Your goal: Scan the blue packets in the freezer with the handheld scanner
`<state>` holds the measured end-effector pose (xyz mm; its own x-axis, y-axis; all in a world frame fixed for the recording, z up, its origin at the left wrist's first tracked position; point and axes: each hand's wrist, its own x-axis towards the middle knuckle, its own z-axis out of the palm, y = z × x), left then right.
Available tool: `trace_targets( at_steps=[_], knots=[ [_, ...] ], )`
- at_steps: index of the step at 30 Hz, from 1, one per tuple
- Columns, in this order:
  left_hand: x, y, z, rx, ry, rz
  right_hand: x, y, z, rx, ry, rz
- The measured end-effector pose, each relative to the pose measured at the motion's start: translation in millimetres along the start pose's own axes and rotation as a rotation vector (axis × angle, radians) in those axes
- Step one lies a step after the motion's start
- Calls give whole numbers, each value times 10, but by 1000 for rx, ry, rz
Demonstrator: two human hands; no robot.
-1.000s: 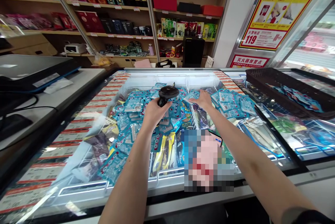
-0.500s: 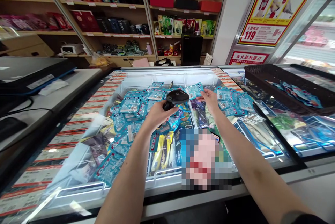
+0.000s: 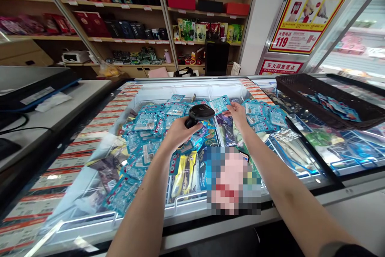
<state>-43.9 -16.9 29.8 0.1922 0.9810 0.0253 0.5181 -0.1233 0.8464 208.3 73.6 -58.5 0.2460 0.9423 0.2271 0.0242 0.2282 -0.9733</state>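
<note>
Head view: the nearer right hand (image 3: pixel 238 116) pinches a flat blue plastic packet (image 3: pixel 218 105), long axis roughly eight-to-two, at two o'clock from the left hand (image 3: pixel 178 133) curled around a black plastic scanner (image 3: pixel 201 112).

Black scanner (image 3: pixel 202 112) held head-up; blue packet (image 3: pixel 219 105) held just beside.

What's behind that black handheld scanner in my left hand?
Behind the black handheld scanner, flat blue packets lie heaped; whatever the scanner directly covers can't be seen.

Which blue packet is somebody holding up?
The blue packet pinched at its edge by the right hand, just right of the black scanner; the other blue packets lie unheld.
</note>
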Motion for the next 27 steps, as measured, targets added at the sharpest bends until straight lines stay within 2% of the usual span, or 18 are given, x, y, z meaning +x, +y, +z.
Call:
trace_targets(
  at_steps=[8, 15, 21, 24, 27],
  knots=[
    [-13, 25, -7, 10, -11, -4, -17, -12, 0, -3, 6, -8],
    [13, -54, 2, -34, 12, 3, -13, -14, 2, -52, 7, -3],
    [52, -122, 4, -70, 57, 24, -102, -115, 16, -77, -14, -88],
    [65, -123, -15, -53, 59, 26, -106, -183, -11, -147, 24, -108],
    [79, -115, -60, -32, 82, 42, -28, -272, -152, -193, 118, -145]
  ],
)
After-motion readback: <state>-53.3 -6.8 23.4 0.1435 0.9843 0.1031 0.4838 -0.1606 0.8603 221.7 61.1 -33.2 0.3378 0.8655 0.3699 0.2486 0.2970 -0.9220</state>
